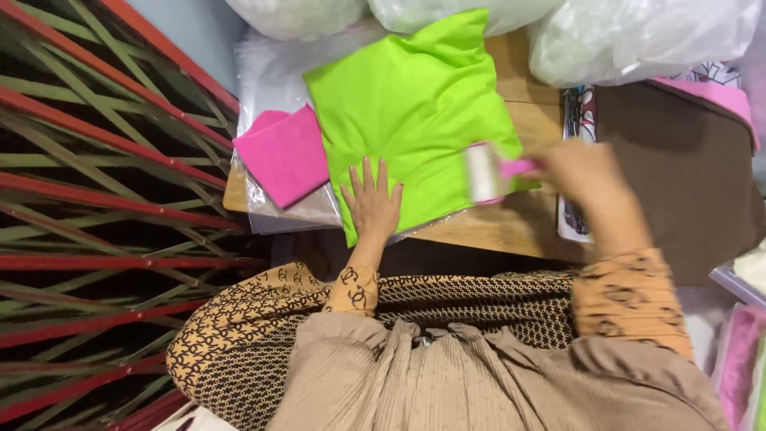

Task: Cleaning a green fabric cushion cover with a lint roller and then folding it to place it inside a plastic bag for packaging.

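Note:
A bright green pillow cover lies flat on a wooden table. My left hand presses palm-down on its near left corner, fingers spread. My right hand grips the pink handle of a lint roller, whose white roll rests on the green fabric's right edge and is blurred by motion.
A folded pink cloth sits on clear plastic bags at the table's left. White stuffed plastic bags line the far edge. A brown fabric covers the right side. Red and green metal grating stands at left.

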